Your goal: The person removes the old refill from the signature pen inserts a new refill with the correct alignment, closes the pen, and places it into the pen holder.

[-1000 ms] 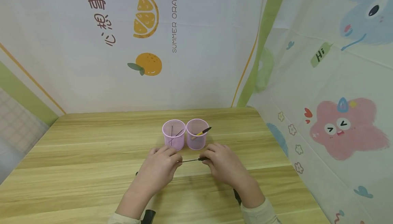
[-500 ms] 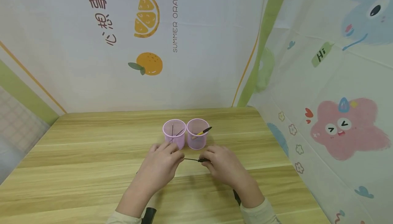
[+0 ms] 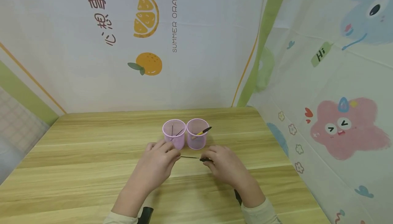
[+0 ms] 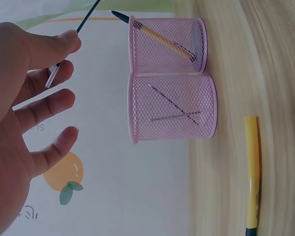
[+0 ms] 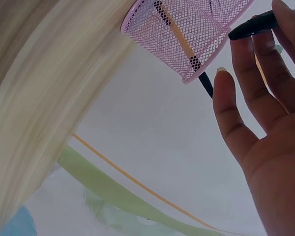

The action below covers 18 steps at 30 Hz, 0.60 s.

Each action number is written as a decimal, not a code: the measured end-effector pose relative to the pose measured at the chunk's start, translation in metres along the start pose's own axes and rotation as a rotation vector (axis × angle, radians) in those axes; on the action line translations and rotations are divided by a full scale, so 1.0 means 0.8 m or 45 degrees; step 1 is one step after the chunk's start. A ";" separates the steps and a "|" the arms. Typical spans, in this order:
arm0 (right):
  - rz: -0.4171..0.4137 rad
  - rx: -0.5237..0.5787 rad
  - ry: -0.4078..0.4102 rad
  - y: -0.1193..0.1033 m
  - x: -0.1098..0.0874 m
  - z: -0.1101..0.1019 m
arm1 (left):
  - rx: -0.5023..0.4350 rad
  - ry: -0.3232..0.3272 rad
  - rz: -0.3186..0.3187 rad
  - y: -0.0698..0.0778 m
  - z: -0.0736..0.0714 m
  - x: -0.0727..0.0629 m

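My left hand [image 3: 158,164] pinches a thin dark pen refill [image 3: 188,157] between thumb and forefinger. Its clear tail end [image 4: 52,76] shows below the thumb in the left wrist view, where the other fingers spread loosely. My right hand [image 3: 224,166] pinches a black tapered pen part [image 5: 254,25], whose exact kind I cannot tell. The refill's right end lies just beside this part, with a slight gap visible in the head view. On the table, a yellow pen barrel [image 4: 253,172] with a dark end lies near the left hand; in the head view the left arm hides it.
Two pink mesh pen cups stand side by side beyond the hands. The left cup [image 3: 174,145] holds thin refills; the right cup [image 3: 196,145] holds a yellow pen [image 3: 202,132] with a black end. Behind the wooden table [image 3: 92,142] hangs a printed cloth [image 3: 202,80].
The left hand has shifted slightly left and away from me with the refill. The refill's end, earlier meeting the black part, now stands slightly apart. The right hand is almost still.
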State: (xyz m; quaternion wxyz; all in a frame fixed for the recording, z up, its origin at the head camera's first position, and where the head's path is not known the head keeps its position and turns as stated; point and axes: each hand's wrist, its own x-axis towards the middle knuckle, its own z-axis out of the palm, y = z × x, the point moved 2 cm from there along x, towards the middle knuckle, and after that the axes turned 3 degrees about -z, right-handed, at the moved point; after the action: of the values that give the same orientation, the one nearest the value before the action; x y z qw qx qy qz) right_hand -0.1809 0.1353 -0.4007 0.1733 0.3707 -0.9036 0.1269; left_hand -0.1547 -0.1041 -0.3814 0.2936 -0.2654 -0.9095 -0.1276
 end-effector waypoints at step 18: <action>0.013 0.004 0.015 0.003 -0.001 -0.003 | -0.017 -0.122 -0.105 -0.010 0.035 0.005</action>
State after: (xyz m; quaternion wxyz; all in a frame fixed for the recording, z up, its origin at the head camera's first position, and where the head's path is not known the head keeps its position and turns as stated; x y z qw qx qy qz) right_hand -0.1814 0.1383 -0.3992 0.1775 0.3657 -0.9042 0.1312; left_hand -0.1749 -0.0979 -0.4019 0.2423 -0.2354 -0.9318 -0.1330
